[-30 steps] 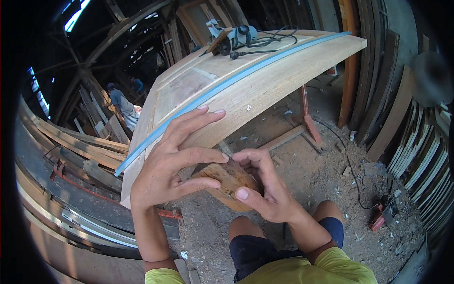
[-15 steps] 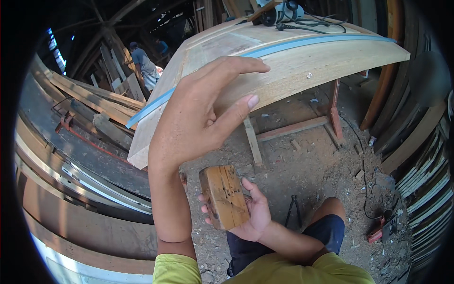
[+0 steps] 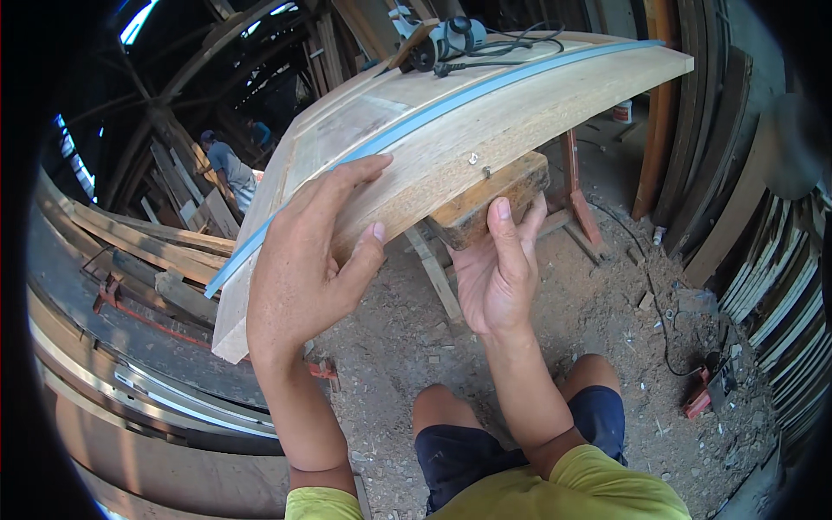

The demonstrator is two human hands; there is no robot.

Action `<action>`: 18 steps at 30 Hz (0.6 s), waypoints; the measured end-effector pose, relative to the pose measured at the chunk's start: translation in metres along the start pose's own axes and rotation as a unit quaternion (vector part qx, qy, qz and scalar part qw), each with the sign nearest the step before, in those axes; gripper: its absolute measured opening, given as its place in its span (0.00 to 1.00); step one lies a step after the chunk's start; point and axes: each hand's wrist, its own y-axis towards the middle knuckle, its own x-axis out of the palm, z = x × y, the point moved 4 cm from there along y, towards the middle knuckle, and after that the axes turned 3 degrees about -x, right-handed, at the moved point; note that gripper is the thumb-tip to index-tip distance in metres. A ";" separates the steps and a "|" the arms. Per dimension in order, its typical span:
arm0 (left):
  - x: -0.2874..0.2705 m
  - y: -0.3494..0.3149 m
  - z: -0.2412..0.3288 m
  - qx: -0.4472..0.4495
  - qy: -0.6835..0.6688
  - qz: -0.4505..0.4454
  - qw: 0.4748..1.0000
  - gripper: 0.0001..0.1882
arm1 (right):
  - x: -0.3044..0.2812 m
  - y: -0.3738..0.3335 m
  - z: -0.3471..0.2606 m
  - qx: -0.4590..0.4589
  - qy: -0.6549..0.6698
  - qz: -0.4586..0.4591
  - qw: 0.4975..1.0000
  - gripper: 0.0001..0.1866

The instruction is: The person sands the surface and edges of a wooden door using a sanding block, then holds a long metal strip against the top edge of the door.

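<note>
A large pale wooden panel stands in front of me, a long blue strip lying along its near part. My left hand is at the panel's near edge on the left, its fingers and thumb apart with nothing between them. Whether its fingertips press on the wood is hard to tell. My right hand grips a worn wooden block from below, thumb on the near side. The block is up against the panel's near edge. Just above it, small shiny metal bits show on that edge.
A corded power tool lies on the panel's far side. Trestle legs stand beneath. Stacked boards and a red clamp bar are at left. A red tool sits on the littered floor. Another person stands far left.
My right hand has risen from near my lap, bringing the wooden block up to the panel's edge. My left hand has shifted slightly left and down in view. The view has turned a little.
</note>
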 end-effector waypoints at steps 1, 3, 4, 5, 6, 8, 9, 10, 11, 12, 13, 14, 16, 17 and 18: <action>0.000 -0.001 -0.001 0.005 0.000 0.005 1.000 0.29 | -0.002 0.000 0.001 -0.003 -0.007 0.001 1.000 0.39; 0.000 -0.001 -0.003 0.016 -0.004 0.010 1.000 0.30 | -0.004 -0.001 0.003 -0.006 -0.015 0.002 1.000 0.38; 0.001 -0.001 -0.004 0.021 -0.009 0.010 1.000 0.31 | -0.005 -0.001 0.005 -0.006 -0.016 0.002 1.000 0.38; 0.001 -0.001 -0.005 0.027 -0.014 0.011 0.999 0.31 | -0.007 -0.001 0.005 -0.006 -0.017 0.003 1.000 0.38; 0.001 0.000 -0.004 0.024 -0.016 0.006 1.000 0.31 | -0.007 0.001 0.005 -0.008 -0.015 0.001 1.000 0.37; -0.001 0.000 -0.001 0.016 -0.020 -0.004 1.000 0.31 | -0.009 0.005 0.003 -0.011 -0.010 -0.004 1.000 0.37; -0.001 0.000 -0.001 0.020 -0.021 -0.004 1.000 0.32 | -0.010 0.008 0.001 -0.017 0.004 -0.007 1.000 0.40; -0.001 0.000 -0.002 0.024 -0.022 -0.004 0.999 0.32 | -0.012 0.011 0.000 -0.022 0.017 -0.011 1.000 0.44; -0.001 0.000 -0.003 0.028 -0.023 -0.004 0.999 0.32 | -0.012 0.013 -0.001 -0.027 0.031 -0.014 0.999 0.47; 0.000 0.000 -0.002 0.029 -0.023 -0.007 0.999 0.33 | -0.012 0.014 -0.003 -0.033 0.032 -0.011 0.999 0.47; 0.000 0.001 -0.001 0.031 -0.022 -0.010 0.999 0.34 | -0.011 0.015 -0.005 -0.039 0.032 -0.007 0.999 0.47; 0.002 0.001 -0.001 0.033 -0.022 -0.012 0.999 0.34 | -0.011 0.016 -0.005 -0.046 0.032 -0.004 0.998 0.47; 0.003 0.002 -0.004 0.034 -0.042 -0.013 0.998 0.36 | -0.007 0.000 0.013 -0.043 0.006 0.010 0.999 0.42; 0.003 0.003 -0.004 0.035 -0.052 -0.013 0.998 0.37 | -0.007 -0.004 0.018 -0.042 -0.006 0.016 0.999 0.39; 0.001 0.002 -0.004 0.021 -0.045 -0.026 0.998 0.37 | -0.007 -0.002 0.017 -0.042 -0.003 0.010 0.999 0.40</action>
